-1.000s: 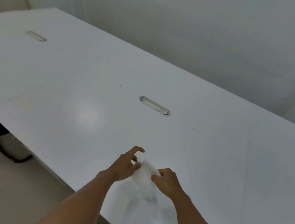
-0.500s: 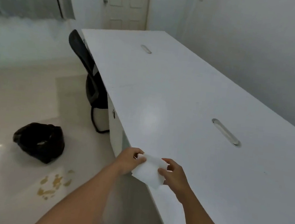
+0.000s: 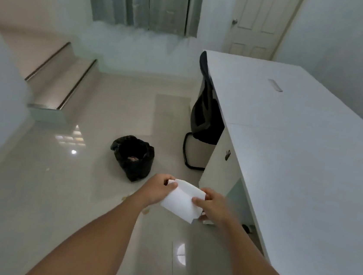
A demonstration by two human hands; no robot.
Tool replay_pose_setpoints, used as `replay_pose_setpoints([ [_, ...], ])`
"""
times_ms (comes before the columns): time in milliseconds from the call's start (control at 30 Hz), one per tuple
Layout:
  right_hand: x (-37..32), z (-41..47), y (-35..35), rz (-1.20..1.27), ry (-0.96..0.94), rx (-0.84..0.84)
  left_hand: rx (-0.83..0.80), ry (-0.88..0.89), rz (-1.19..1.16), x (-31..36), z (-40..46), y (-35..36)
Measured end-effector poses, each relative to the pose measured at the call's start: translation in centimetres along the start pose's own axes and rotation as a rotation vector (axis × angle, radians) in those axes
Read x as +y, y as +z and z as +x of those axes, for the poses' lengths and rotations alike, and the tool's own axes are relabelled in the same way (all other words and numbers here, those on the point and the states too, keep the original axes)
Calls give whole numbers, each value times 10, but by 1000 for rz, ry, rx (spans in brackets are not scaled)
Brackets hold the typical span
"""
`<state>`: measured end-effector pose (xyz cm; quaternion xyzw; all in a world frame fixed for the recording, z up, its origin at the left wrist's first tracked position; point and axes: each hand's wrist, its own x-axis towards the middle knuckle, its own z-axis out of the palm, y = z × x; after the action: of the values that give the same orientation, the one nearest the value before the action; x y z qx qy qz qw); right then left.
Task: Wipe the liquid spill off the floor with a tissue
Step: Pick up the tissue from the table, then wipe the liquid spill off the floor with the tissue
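Left hand (image 3: 158,189) and right hand (image 3: 212,205) pinch tissue (image 3: 181,201) by opposite edges above floor (image 3: 56,191); desk (image 3: 299,150) edge right, bin (image 3: 133,156) far-left.

The folded paper tissue (image 3: 181,201) is plain white, without print. The long laminate bench (image 3: 299,150) is plain white too, with grey slots set into its top. The glossy tiled floor (image 3: 45,189) is pale cream, showing bright white reflections and a few small yellowish-brown spots of spilled liquid (image 3: 145,211). The bin with its crumpled plastic liner (image 3: 133,156) is black, as is the mesh-backed chair (image 3: 203,117). The pleated curtain (image 3: 144,2) is grey-green, the panelled door (image 3: 259,22) off-white
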<state>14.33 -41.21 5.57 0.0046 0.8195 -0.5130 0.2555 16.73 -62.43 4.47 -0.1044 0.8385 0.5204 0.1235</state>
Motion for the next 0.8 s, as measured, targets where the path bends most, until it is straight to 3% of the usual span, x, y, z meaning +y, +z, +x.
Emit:
replay_pose_setpoints([
  [100, -26, 24, 57, 6, -58, -18, 50, -42, -17, -31, -4, -52],
  [333, -51, 69, 148, -99, 54, -64, 28, -176, 69, -96, 4, -114],
  [800, -46, 232, 185, -169, 53, -185, 237, -413, -144, -163, 114, -132],
])
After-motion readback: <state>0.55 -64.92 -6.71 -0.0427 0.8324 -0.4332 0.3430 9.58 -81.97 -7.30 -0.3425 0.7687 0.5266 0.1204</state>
